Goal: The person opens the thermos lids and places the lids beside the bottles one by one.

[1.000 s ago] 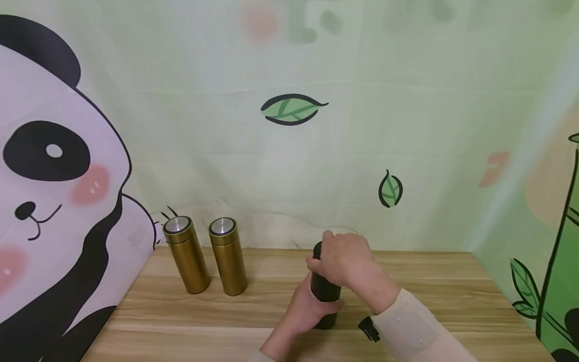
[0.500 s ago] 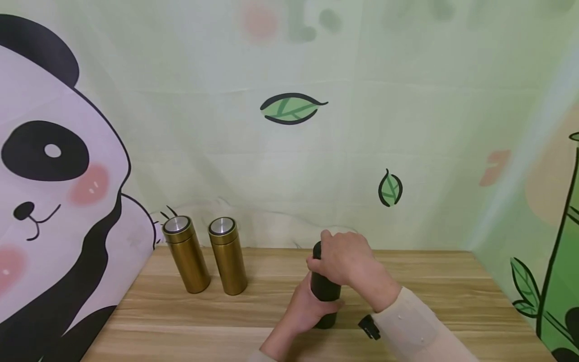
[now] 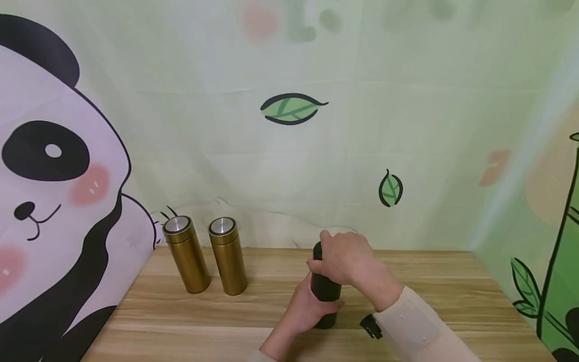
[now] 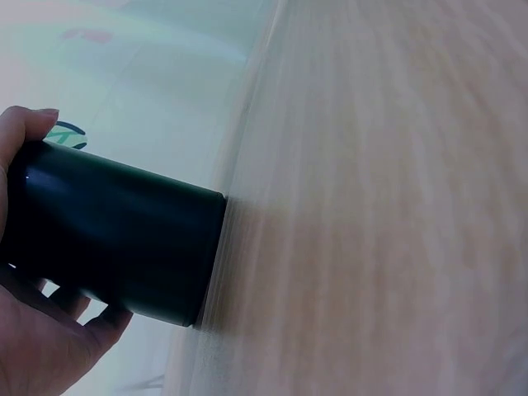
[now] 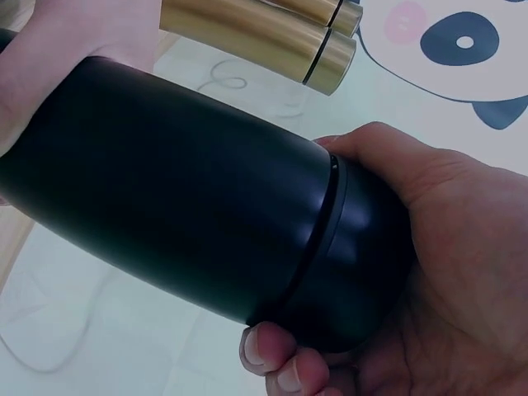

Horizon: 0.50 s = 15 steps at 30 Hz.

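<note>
A black thermos bottle (image 3: 326, 289) stands upright on the wooden table, right of the middle in the head view. My left hand (image 3: 306, 307) grips it round the lower body, thumb across the front. From above, my right hand (image 3: 347, 257) holds the lid, with fingers and thumb curled round it. In the right wrist view the lid (image 5: 371, 247) sits against the body, and a thin seam runs between them. The bottle's base (image 4: 210, 260) meets the table in the left wrist view.
Two gold thermos bottles with silver-topped lids stand at the back left, the left one (image 3: 187, 261) and the right one (image 3: 228, 261). A fabric backdrop (image 3: 289, 171) with a panda and leaves rises behind the table (image 3: 203, 322). A black clip (image 3: 371, 327) hangs at the right sleeve.
Both hands keep their hold on the black thermos bottle. The right wrist and sleeve have shifted very slightly to the right; the gold bottles have not moved.
</note>
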### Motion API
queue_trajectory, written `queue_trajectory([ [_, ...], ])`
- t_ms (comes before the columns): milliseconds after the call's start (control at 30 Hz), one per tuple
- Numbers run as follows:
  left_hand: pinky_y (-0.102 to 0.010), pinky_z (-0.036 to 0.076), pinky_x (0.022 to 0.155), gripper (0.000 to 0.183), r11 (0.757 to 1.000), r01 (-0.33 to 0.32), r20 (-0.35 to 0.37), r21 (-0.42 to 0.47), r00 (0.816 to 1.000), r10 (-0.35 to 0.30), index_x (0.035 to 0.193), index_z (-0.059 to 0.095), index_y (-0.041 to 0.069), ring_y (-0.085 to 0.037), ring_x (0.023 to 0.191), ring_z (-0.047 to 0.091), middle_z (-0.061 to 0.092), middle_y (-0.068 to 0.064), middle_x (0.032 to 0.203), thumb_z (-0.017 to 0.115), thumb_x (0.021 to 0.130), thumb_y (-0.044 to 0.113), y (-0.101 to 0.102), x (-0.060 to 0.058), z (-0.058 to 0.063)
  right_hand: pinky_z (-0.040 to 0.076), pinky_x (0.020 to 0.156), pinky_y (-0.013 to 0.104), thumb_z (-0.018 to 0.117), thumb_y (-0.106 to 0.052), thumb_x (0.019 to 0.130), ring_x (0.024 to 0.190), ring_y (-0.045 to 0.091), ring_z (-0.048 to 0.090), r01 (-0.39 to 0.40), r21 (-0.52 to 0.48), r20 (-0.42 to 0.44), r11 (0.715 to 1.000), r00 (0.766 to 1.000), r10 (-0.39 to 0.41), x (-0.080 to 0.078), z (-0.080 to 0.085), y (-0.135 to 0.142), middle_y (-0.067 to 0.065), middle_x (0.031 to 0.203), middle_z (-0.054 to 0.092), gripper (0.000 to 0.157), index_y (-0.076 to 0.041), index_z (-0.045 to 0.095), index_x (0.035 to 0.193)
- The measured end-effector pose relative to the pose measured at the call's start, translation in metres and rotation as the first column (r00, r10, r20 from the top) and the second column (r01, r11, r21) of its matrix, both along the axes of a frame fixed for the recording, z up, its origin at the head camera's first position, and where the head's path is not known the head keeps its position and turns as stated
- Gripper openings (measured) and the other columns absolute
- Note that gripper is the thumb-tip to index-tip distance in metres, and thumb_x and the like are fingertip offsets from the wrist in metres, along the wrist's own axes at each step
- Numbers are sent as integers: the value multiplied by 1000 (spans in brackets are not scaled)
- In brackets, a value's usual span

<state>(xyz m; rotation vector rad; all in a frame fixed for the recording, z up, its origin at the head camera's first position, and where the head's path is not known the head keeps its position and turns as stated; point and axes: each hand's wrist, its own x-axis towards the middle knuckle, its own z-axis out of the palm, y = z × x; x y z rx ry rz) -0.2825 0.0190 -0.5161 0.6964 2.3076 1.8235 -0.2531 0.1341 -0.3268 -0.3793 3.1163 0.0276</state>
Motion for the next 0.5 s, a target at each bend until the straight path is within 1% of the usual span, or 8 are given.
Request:
queue_trajectory([
  [300,-35,49,98,72,1000,6,5,6,1000,-6,145,47,25,-13,110,64,67,3,127,85,83,26,0,0,0,52,64,37,66,-55,95,69,24,60,-19,-14,19,1000,1000,19,-1,1,2,9,81,67,59,-4,58,122],
  [500,-36,49,98,74,1000,7,6,-2,1000,-7,145,46,25,-13,110,64,67,3,128,85,83,28,0,-1,0,53,66,38,65,-56,96,70,24,61,-29,-4,26,1000,999,29,-1,1,3,9,83,68,60,-4,57,126],
])
